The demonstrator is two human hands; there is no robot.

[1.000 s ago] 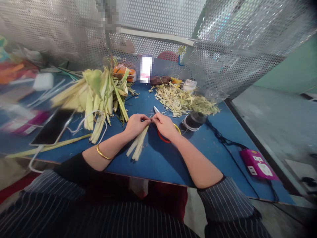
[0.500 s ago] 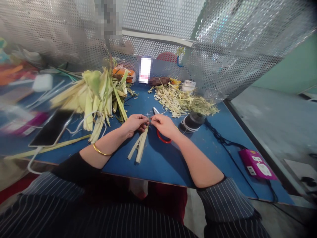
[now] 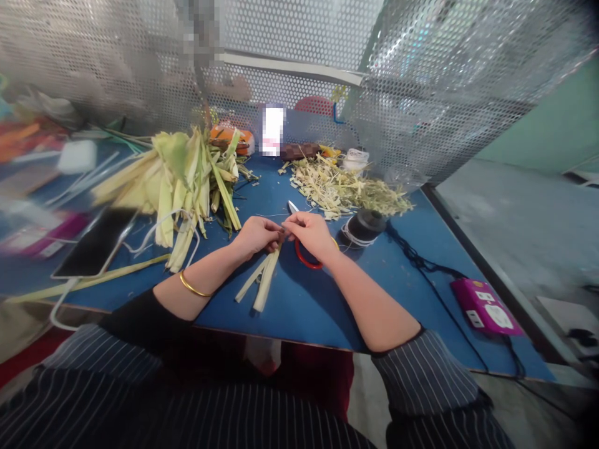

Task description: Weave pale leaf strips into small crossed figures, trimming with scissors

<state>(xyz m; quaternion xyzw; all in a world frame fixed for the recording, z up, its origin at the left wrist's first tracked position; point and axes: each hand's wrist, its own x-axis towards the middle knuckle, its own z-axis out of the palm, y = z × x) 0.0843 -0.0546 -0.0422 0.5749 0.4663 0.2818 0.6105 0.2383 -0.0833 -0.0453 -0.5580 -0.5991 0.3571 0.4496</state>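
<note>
Over the middle of the blue table (image 3: 299,318), my left hand (image 3: 259,236) pinches the top of a folded strip of pale corn husk (image 3: 266,282). Two flat tails of the husk hang down toward me. My right hand (image 3: 309,232) meets the left at the fingertips, its thumb and finger closed at the husk's upper end; what lies between them is too small to make out. Partly beneath the right hand are scissors (image 3: 306,257) with red handles, blades pointing away. A thin white thread (image 3: 271,216) runs near the fingertips.
Corn husks (image 3: 180,181) are heaped at the left, husk scraps (image 3: 337,187) at the back. A black spool (image 3: 364,227) wound with white thread stands right of my hand. A phone (image 3: 96,243) with a white cable lies left; a magenta power strip (image 3: 486,305) lies right.
Both hands stay together at the husk's top, with small finger movements. The husk's tails have swung slightly left and down. The view has shifted a little.
</note>
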